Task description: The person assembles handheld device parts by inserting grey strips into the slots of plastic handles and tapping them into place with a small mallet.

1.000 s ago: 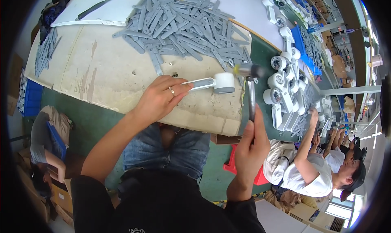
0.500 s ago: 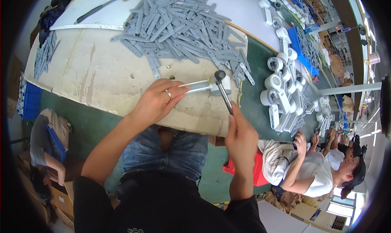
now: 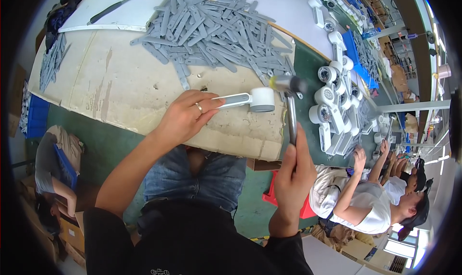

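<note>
My left hand (image 3: pixel 189 115) is closed around the handle end of a white shower head (image 3: pixel 261 100) with a grey strip along its handle. The round head of it points right, just over the cardboard sheet (image 3: pixel 130 89). In my right hand (image 3: pixel 295 171) is a hammer (image 3: pixel 291 114), gripped by its metal shaft. The hammer's head, dark with a yellowish end, is smeared by motion and hangs right of the shower head, apart from it. Beyond my hands lies a large heap of flat grey strips (image 3: pixel 207 29).
A second hammer (image 3: pixel 118 6) lies at the far left, above a small bunch of grey strips (image 3: pixel 54 65). Stacked white shower heads (image 3: pixel 332 106) and a blue bin (image 3: pixel 358 58) stand on the right. A co-worker in white (image 3: pixel 365 203) sits there; another person (image 3: pixel 50 164) is at left.
My right hand has moved right, swinging the hammer's head off the shower head and out to its right. My left hand keeps its hold. The co-worker's hands at right have shifted.
</note>
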Tool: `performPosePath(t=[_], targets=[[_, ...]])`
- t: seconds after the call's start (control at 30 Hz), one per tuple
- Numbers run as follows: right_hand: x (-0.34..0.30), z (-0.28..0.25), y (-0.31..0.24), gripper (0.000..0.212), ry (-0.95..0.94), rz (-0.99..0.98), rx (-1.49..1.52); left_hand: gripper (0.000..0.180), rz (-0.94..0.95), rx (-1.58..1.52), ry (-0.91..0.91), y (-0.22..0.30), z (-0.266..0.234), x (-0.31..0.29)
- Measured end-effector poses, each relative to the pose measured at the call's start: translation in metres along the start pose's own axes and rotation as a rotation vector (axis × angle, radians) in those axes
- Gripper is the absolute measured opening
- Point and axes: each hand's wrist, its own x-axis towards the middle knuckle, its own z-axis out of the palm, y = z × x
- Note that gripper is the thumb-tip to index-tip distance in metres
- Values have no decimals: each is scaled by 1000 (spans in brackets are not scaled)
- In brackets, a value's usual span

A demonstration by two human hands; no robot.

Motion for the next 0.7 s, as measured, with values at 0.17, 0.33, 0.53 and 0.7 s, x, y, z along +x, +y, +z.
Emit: performPosePath(t=[0.17, 0.33, 0.53, 0.7], targets=[[-18, 15, -2, 44, -128, 1, -79, 56, -152, -86, 15, -1, 6, -5], [-21, 13, -2, 44, -189, 32, -126, 67, -119, -43, 18, -1, 4, -3], [-15, 9, -12, 43, -255, 11, -152, 76, -207, -68, -18, -3, 6, -6], [-26, 32, -7, 47, -311, -46, -205, 89, -329, -169, -51, 1, 2, -3]])
